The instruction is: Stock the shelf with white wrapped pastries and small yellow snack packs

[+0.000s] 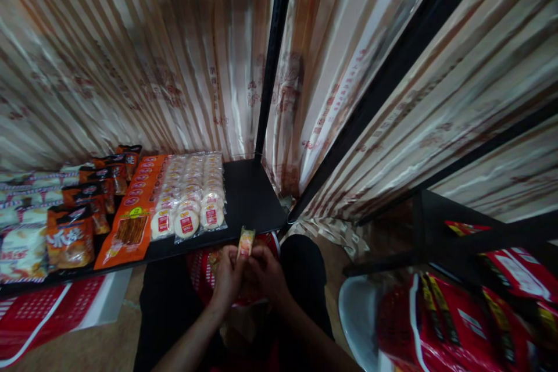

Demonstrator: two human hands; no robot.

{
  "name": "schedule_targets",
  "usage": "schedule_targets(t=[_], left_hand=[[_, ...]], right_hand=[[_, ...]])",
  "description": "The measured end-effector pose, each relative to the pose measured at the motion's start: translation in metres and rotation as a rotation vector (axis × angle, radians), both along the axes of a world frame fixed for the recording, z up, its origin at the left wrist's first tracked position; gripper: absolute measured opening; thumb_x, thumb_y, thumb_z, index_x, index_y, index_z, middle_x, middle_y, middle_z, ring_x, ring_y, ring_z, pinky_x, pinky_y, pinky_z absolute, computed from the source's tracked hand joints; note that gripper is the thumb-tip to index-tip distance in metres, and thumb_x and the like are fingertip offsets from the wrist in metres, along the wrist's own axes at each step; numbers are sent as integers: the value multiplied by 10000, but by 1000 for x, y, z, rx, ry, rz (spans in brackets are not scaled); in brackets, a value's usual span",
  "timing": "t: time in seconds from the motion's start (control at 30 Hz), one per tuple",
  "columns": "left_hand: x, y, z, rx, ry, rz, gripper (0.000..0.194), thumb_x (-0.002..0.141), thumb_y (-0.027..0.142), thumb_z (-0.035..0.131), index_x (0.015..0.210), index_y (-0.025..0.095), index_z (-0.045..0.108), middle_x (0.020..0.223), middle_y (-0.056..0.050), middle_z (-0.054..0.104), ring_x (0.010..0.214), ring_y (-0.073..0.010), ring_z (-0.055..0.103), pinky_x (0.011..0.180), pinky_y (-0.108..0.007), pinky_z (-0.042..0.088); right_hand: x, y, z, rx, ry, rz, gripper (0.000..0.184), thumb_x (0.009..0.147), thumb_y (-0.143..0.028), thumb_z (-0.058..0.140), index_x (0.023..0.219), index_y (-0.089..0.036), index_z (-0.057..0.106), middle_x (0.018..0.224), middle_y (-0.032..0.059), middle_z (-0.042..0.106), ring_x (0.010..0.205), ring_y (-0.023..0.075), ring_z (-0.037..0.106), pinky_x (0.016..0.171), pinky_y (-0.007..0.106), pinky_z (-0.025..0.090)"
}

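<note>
At the lower left of the frame, a red patterned bag point(47, 317) is being partly hidden by the black shelf point(250, 197). Along that shelf, from the left edge towards the middle, white packets point(21, 253), orange-and-black packets point(72, 238), a flat orange pack point(128, 229) and clear-wrapped white rounds point(186, 222) are being borne side by side; the upper frame is being filled by a pleated curtain point(174, 70). Just below centre, a small packet point(246, 242) is being held upright near the shelf's front edge. Its lower left side is being gripped by the closed fingers of the left hand point(229, 273), while its right edge is being pinched by those of the right hand point(267, 273). Beneath them, a red container point(200, 276) is being straddled by dark-clad knees point(303, 261). At the lower right, a pale basin point(358, 314) is being flanked by red packages point(457, 314).
</note>
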State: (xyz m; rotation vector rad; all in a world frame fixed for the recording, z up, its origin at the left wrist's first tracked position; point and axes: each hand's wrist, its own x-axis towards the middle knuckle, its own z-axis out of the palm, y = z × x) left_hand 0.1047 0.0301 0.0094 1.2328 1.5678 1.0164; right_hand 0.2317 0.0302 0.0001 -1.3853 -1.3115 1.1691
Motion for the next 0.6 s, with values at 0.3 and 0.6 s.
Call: schedule_targets(t=[0.3, 0.6], left_hand=[[3, 24, 22, 74, 20, -27, 150, 801, 331, 423, 881, 207, 448, 847, -42, 648, 751, -155, 626, 709, -274, 484], [0, 53, 19, 14, 207, -72, 176, 806, 185, 403, 962, 201, 484, 990, -58, 651, 901, -151, 616, 815, -280, 457]], right_hand=[[-5, 34, 11, 60, 15, -1, 201, 742, -320, 573, 893, -202, 512, 865, 51, 650, 810, 169, 629, 732, 284, 508], [-7, 65, 20, 42, -259, -41, 166, 734, -291, 567, 873, -206, 538, 857, 21, 670, 728, 145, 622, 686, 262, 477]])
